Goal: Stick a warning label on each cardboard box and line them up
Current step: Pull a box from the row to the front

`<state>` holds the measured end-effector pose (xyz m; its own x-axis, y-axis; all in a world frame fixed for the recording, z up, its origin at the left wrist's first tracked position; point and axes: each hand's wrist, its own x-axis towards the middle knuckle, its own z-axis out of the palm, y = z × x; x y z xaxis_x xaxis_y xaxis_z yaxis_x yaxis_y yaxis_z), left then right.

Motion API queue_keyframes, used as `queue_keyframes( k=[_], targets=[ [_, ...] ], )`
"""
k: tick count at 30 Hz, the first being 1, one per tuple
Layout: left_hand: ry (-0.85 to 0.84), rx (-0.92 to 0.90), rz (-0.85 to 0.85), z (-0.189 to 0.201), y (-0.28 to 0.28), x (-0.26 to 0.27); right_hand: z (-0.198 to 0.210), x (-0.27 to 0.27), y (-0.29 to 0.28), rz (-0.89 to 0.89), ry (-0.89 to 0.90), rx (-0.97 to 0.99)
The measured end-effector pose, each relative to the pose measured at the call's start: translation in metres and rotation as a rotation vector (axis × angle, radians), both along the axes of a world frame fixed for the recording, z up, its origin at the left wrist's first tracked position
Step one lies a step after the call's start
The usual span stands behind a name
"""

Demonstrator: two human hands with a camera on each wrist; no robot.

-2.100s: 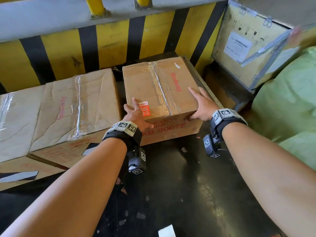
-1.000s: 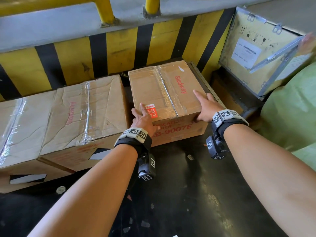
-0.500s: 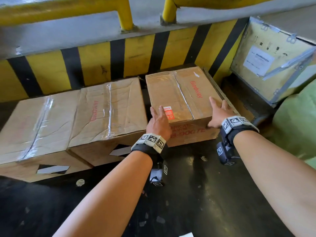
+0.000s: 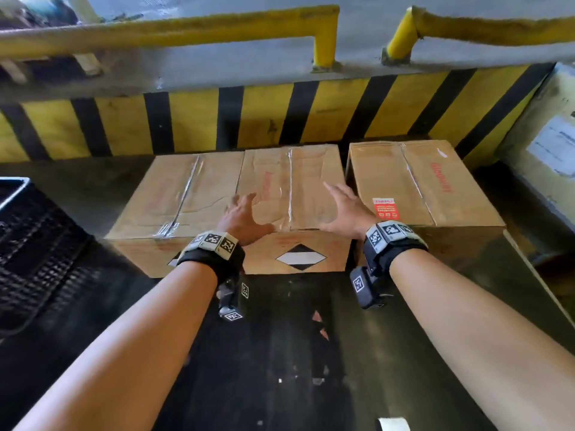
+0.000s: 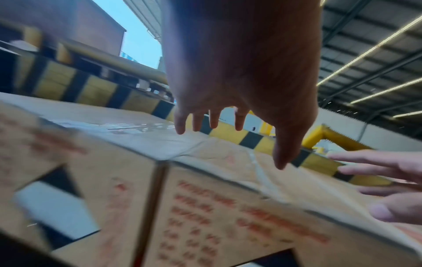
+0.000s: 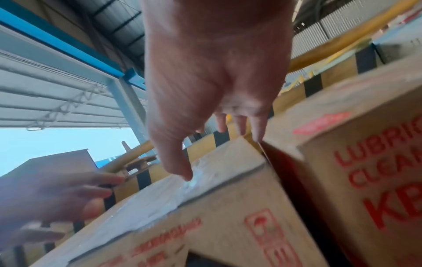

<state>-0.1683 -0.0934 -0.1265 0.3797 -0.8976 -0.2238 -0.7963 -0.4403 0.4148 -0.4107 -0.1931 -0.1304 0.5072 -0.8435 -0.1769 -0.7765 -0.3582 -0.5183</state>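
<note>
Three taped cardboard boxes stand in a row against the striped wall. The right box [image 4: 417, 185] carries a red warning label [image 4: 385, 208] on its top near the front left corner. The middle box [image 4: 298, 169] and the left box [image 4: 180, 197] show no red label on top. My left hand [image 4: 241, 214] and right hand [image 4: 345, 209] hover with spread fingers over the middle box's front edge, palms facing each other, holding nothing. In the wrist views my left hand [image 5: 228, 108] and right hand [image 6: 205, 112] hang just above the taped top.
A yellow-and-black striped wall [image 4: 249, 119] with a yellow rail [image 4: 174, 32] runs behind the boxes. A black plastic crate [image 4: 28, 244] sits at the left. A pale wooden crate [image 4: 547, 135] stands at the right. White paper scrap [image 4: 393, 424] lies on the dark floor.
Both hands have let go of the labelled right box and moved left over the middle box. The view has swung left, so all three boxes now show in a row.
</note>
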Motion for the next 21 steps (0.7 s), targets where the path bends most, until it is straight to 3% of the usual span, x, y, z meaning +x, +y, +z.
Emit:
queue_keyframes(
  k=[5,12,21],
  targets=[
    [0.064,0.046,-0.010,-0.030,0.017,0.022,-0.033,0.011,0.003,-0.127,0.106,0.088],
    [-0.016,-0.032,0.013,-0.050,0.008,0.015,-0.064,0.010,0.007,-0.262,0.064,0.029],
    [0.106,-0.139,0.047,-0.063,0.000,0.015,-0.076,-0.001,0.003,-0.302,-0.049,0.012]
  ],
)
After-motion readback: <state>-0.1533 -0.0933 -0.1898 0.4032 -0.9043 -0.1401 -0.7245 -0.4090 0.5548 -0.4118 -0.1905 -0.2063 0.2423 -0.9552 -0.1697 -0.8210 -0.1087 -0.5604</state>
